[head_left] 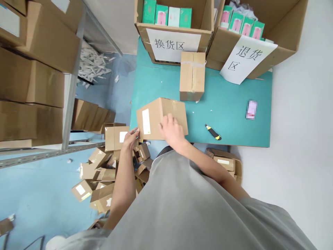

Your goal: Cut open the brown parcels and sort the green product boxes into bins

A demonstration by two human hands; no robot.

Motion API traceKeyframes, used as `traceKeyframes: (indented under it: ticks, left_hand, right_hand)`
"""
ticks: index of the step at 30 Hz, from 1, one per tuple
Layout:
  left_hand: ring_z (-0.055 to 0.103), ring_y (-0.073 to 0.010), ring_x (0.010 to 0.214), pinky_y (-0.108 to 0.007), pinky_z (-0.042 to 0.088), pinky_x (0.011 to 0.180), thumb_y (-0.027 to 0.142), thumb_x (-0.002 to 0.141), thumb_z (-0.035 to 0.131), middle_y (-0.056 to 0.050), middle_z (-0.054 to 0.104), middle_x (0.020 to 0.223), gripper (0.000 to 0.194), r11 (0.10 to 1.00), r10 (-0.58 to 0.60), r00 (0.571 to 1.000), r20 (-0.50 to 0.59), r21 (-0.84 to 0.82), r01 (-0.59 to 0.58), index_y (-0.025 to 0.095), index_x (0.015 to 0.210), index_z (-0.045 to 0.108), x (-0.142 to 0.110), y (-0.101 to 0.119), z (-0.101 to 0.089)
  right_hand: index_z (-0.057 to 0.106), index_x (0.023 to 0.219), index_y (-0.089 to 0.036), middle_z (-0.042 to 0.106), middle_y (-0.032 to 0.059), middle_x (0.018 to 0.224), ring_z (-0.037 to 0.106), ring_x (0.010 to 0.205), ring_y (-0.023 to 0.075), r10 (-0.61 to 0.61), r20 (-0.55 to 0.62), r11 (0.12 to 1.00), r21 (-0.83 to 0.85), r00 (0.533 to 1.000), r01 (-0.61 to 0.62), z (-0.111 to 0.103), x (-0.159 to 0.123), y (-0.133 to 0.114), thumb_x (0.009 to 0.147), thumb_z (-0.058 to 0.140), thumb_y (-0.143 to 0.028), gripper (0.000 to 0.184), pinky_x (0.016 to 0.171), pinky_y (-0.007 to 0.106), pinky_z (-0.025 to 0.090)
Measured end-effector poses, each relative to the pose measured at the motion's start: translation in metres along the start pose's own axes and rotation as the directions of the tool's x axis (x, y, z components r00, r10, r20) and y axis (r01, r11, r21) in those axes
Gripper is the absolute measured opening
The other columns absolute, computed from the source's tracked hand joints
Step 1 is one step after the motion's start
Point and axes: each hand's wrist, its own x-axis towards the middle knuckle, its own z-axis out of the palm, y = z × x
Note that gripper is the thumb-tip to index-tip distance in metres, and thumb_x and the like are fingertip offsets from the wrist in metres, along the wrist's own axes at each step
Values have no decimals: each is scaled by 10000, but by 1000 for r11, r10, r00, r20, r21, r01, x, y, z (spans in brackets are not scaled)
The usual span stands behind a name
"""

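A taped cardboard parcel (156,116) with a white label on its near side sits tilted at the front left edge of the green table (229,104). My left hand (130,138) grips its lower left corner, fingers curled onto the cardboard. My right hand (171,131) lies on the parcel's right front face, fingers bent over it. A second sealed parcel (192,74) stands farther back on the table. A black and yellow utility knife (213,132) lies to the right of my right hand.
Two large open cartons (174,38) (249,41) with paper signs hold green and pink product boxes at the table's back. A pile of opened small boxes (104,173) lies on the blue floor at left. Metal shelving (70,104) with cartons stands at far left. A phone (251,109) rests on the table.
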Motion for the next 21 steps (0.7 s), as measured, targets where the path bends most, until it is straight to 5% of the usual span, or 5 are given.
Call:
traceKeyframes:
  ticks: [4,8,13,18,21]
  left_hand:
    - [794,-262,1234,-395,667,1042,364,995,838,-181,826,1337,556,993,-69,996,64,-94,75,146,1486,694,-1,11,17]
    - [767,-296,1330,-426,642,1146,323,907,887,-211,771,1498,574,994,57,991,119,-96,-45,115,1419,732,-9,24,51]
    - [796,-338,1275,-501,635,1158,280,946,811,-237,730,1552,612,976,182,980,81,104,-190,91,1515,690,-48,47,93]
    - [703,-416,1458,-567,554,1274,451,1019,797,-212,653,1662,718,778,479,858,188,361,-514,177,1655,606,-121,85,123]
    - [565,-441,1621,-588,475,1353,548,1071,736,-211,550,1773,733,620,580,742,335,410,-669,190,1689,571,-161,109,148]
  right_hand:
    - [620,1253,-193,667,235,1335,714,1216,364,159,-80,985,-48,984,-163,-10,-16,73,1192,462,-444,303,959,483,678]
    - [623,1279,-160,687,232,1360,754,1177,340,342,-153,928,-97,927,-358,-6,-24,133,1163,502,-386,282,926,419,651]
    - [536,1509,-23,660,357,1492,755,1296,402,517,-154,854,30,842,-519,17,-28,184,1169,481,-445,544,1042,479,619]
    - [547,1557,-55,673,350,1547,733,1361,398,613,-216,789,221,760,-574,14,-39,240,1182,314,-608,708,1121,510,576]
    - [644,1454,-103,769,299,1418,764,1258,370,608,-200,786,282,768,-549,-3,-48,277,1161,256,-705,775,1078,482,581]
